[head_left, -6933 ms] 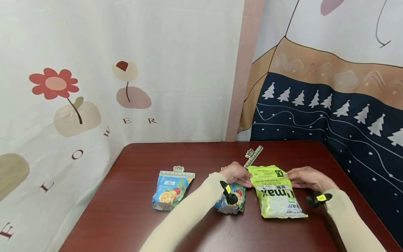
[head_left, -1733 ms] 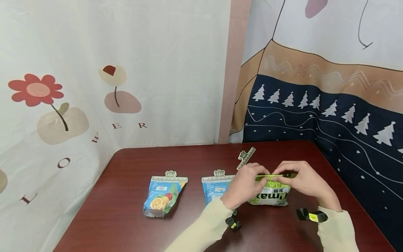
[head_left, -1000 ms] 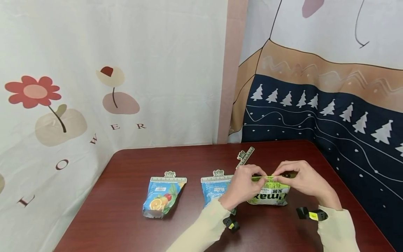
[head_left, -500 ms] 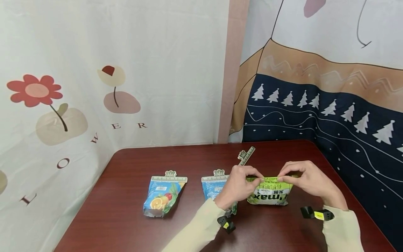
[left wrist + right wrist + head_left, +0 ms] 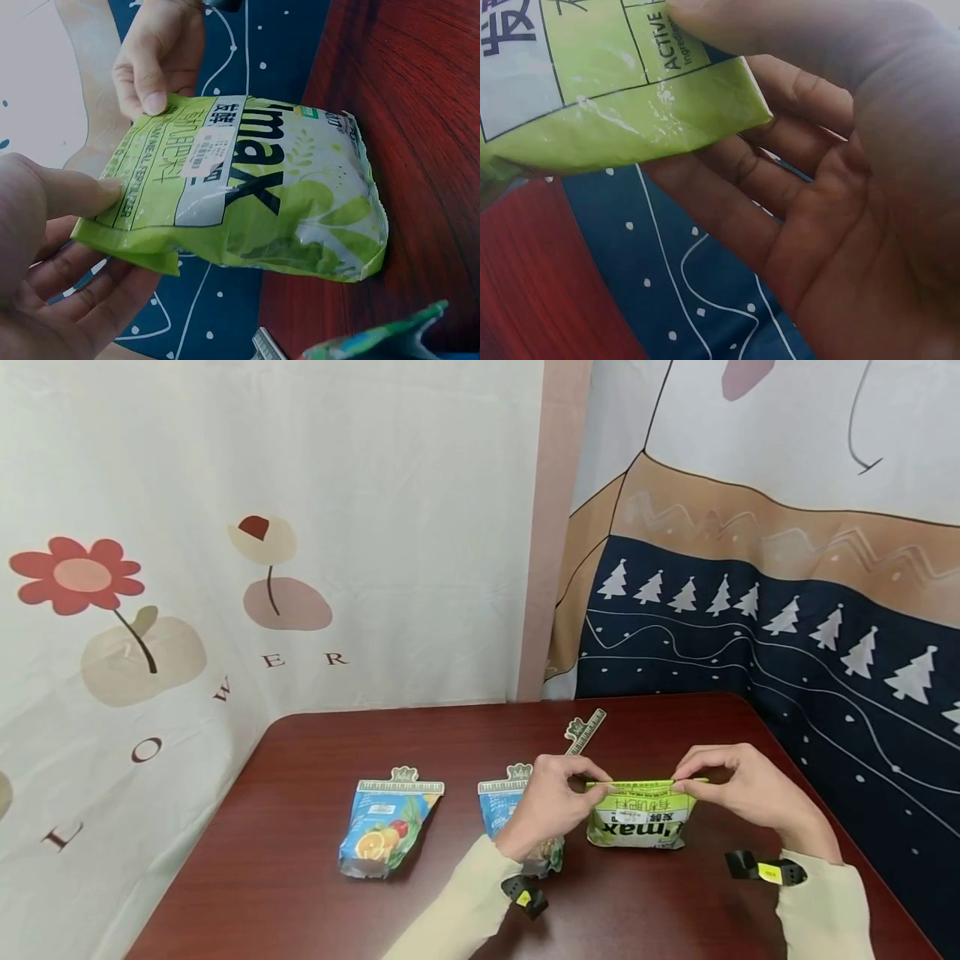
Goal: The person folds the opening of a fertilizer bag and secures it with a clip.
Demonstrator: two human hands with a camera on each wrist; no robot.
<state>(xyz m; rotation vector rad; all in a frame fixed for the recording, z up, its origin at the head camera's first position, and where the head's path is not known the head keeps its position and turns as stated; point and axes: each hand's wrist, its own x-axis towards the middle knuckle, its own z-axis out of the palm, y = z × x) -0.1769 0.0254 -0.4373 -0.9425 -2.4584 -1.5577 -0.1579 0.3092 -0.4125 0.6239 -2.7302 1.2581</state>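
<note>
A green and white fertilizer bag (image 5: 641,827) stands on the table with its top folded over. My left hand (image 5: 551,797) pinches the left end of the fold, and in the left wrist view its thumb (image 5: 90,193) presses on the front face. At the opposite end my right hand (image 5: 757,793) pinches the fold between thumb and fingers. In the right wrist view, the right fingers (image 5: 727,187) lie behind the bag's green edge. Behind my left hand lies a ruler-edged bag clip (image 5: 585,732), its lower end hidden.
Two blue fruit-print bags, each with a clip on top, are to the left: one bag (image 5: 390,827) in full view, the other bag (image 5: 498,810) partly behind my left hand. A dark red table (image 5: 300,860) meets printed curtains (image 5: 420,527) at its back.
The fertilizer bag lay flat at full length earliest; its top has since been folded down, making it shorter. In the last second my hands have slid apart along the fold toward its ends.
</note>
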